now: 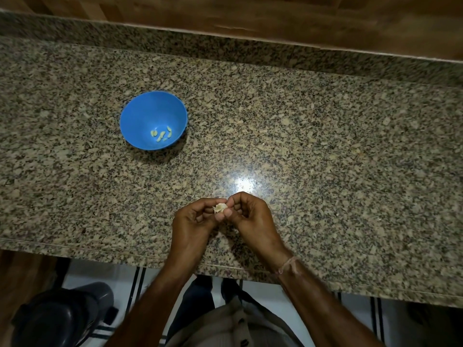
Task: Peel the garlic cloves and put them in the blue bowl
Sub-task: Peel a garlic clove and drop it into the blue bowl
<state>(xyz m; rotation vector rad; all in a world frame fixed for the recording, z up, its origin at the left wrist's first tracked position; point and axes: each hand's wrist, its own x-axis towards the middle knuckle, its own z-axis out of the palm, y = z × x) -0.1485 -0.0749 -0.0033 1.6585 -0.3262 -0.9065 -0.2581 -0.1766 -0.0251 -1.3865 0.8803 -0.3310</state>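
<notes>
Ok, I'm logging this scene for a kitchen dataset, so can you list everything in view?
blue bowl: one, blue, on the counter, left of centre
peeled cloves: about five, pale yellow, inside the blue bowl
garlic piece: one, whitish, between both hands
counter: one, speckled granite, across the view
wood panel: one, brown, behind the counter
dark container: one, black, floor, lower left
wrist thread: one, pale, right wrist
left hand: holds the garlic piece
right hand: pinches the garlic piece

We pinch a garlic clove (220, 208) between left hand (194, 221) and right hand (246, 213), near-right of the blue bowl (153, 120) holding peeled cloves (161, 135).
</notes>
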